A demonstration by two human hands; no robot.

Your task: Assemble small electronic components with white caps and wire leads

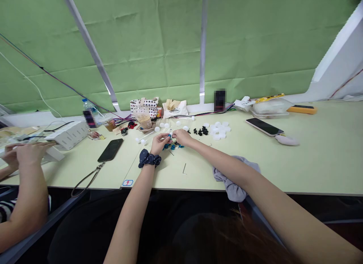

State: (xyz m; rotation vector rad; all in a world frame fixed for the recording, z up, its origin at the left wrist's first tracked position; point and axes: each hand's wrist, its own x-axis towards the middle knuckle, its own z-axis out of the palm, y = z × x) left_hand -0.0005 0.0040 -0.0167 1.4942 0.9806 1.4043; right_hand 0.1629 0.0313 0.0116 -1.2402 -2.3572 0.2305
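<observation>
My left hand (159, 143), with a dark dotted scrunchie (149, 159) at the wrist, pinches a small blue part (169, 135). Touching or almost touching it from the right is my right hand (180, 137), its fingers closed; what they grip is too small to make out. A thin upright sliver (170, 128) shows just above the fingertips. Below the hands lie several blue pieces (173, 146). Closer to the table edge rests an L-shaped hex key (184, 169). Black screw-like knobs (200, 131) and white round caps (219, 130) sit right of my hands.
Clear tubes with white ends (146, 136) and a plastic drink cup (144, 118) stand behind my left hand. A black phone (110, 150) lies left, another phone (264, 127) right. Grey cloth (236, 188) hangs over the front edge. At far left, a co-worker's hands (31, 152) handle a white box.
</observation>
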